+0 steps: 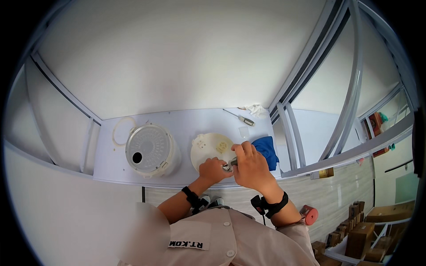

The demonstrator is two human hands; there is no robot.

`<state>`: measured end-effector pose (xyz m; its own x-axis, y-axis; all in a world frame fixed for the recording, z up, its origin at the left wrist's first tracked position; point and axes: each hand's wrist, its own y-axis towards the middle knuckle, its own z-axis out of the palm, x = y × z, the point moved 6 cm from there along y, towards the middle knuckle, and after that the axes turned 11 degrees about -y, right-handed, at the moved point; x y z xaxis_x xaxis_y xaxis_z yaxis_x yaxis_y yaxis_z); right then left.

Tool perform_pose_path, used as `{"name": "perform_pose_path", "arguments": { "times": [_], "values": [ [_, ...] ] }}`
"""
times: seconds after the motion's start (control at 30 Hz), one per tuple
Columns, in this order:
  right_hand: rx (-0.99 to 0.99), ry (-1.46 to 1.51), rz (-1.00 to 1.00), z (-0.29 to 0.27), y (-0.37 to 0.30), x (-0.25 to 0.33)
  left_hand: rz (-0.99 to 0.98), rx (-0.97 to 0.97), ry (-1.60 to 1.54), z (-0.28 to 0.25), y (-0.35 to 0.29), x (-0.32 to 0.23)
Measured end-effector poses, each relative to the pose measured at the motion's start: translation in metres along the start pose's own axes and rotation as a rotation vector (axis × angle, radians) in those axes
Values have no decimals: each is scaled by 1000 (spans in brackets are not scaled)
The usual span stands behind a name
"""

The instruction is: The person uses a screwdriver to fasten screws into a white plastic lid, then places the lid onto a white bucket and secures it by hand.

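Note:
My left hand (pixel 214 170) and my right hand (pixel 251 166) meet at the front edge of the white table, over the near right part of a round cream disc (pixel 202 155). The left fingers pinch a small shiny metal part (pixel 227 168); its exact kind is too small to tell. In my right hand's closed fingers is a grey-green piece (pixel 234 162) like a short handle, mostly hidden, its end against the metal part. On the disc lies a small yellowish patterned patch (pixel 222 147). Just right of my right hand, a blue cloth or bag (pixel 265 153) lies crumpled.
Left of the disc stands a white drum (pixel 171 153) with a grey lid and a dark round hole. A pale ring (pixel 116 138) lies behind it. Farther back are a grey-handled screwdriver (pixel 245 120), a clear plastic piece (pixel 244 132) and white tissue (pixel 255 110). Frame posts (pixel 288 137) border the right.

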<state>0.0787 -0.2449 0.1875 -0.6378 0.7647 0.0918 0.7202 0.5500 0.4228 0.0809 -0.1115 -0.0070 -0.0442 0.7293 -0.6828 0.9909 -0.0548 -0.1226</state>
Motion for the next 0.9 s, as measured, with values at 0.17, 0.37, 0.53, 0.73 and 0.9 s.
{"name": "perform_pose_path", "arguments": {
  "times": [0.17,0.37,0.53,0.73,0.9],
  "values": [
    [59,-74,52,13,-1,2,5,9,-11,-2,0,0],
    [74,-154,50,20,6,10,6,6,1,-4,1,0],
    [50,-112,50,18,7,9,68,-70,-33,-5,-4,1],
    [17,-96,204,29,1,12,44,-37,-37,-8,-7,1],
    [25,-67,250,34,-4,16,1,-13,-113,-9,-10,6]
  ]
}}
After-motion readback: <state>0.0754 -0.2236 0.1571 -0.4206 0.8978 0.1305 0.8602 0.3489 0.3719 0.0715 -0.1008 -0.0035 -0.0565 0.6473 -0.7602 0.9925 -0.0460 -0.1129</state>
